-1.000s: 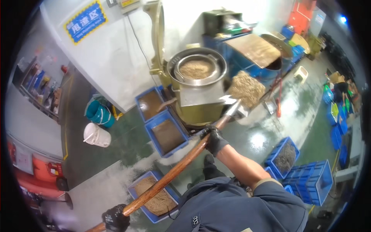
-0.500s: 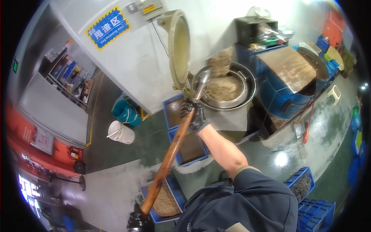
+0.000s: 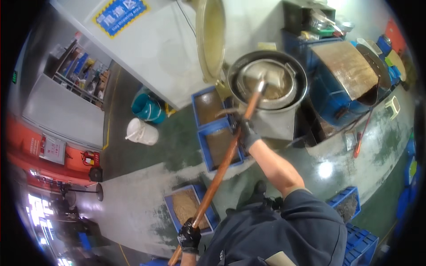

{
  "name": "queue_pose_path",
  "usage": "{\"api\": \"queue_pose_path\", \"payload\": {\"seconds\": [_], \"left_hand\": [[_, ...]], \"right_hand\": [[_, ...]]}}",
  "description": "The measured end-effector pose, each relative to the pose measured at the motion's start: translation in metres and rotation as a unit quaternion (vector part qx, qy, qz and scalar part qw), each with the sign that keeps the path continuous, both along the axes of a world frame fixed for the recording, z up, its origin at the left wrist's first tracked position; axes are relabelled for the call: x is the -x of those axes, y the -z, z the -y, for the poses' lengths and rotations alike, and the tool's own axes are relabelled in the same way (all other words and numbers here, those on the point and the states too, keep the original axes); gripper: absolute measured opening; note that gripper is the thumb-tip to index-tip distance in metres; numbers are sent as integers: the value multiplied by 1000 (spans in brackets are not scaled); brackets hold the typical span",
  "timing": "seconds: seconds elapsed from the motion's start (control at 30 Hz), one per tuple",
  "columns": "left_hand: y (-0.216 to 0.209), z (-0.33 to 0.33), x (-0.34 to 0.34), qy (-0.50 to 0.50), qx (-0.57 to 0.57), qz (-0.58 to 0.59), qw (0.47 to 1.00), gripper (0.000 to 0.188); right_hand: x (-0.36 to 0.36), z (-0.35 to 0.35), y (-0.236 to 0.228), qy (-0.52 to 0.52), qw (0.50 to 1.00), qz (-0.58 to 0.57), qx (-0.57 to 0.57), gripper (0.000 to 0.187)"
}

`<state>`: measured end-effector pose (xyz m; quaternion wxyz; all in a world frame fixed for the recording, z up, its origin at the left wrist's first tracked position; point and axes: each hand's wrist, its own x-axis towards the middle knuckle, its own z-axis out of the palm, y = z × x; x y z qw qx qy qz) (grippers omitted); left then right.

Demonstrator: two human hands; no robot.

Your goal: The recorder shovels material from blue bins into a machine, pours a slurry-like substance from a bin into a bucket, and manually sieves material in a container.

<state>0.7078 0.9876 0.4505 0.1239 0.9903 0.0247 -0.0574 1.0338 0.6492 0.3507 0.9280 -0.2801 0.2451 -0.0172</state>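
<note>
A long-handled shovel slants up across my view, its wooden handle running from lower left to upper right. In black gloves, my left hand grips it low down and my right hand wraps round it nearer the blade. The metal shovel blade is over the inner basket of an open round metal drum, slightly blurred. Some brownish loose material shows in the basket beneath it; the blade hides the rest. The drum's raised lid stands at its left.
Two blue trays lie left of the drum. A blue crate of tan shavings sits near my left hand. White bucket and teal bucket stand farther left. A blue barrel with a board on top is at right.
The shovel blade has gone from beside a blurred clump of material above the drum to lower over the basket. My left hand has come up and into clearer view. My view has shifted.
</note>
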Motion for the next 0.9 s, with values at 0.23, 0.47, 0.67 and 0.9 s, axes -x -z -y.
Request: {"api": "queue_pose_path", "payload": {"seconds": [0.23, 0.47, 0.67, 0.9], "left_hand": [[-57, -57, 29, 66, -3, -36, 997, 25], [-155, -83, 36, -58, 104, -16, 993, 18], [-160, -71, 10, 5, 32, 1, 999, 20], [-106, 27, -74, 80, -71, -53, 993, 23]], "right_hand": [[40, -40, -30, 19, 1000, -1, -11, 23], [76, -84, -96, 4, 991, -57, -120, 21], [38, -67, -105, -3, 991, 4, -135, 16], [-72, 30, -1, -66, 995, -40, -67, 27]]}}
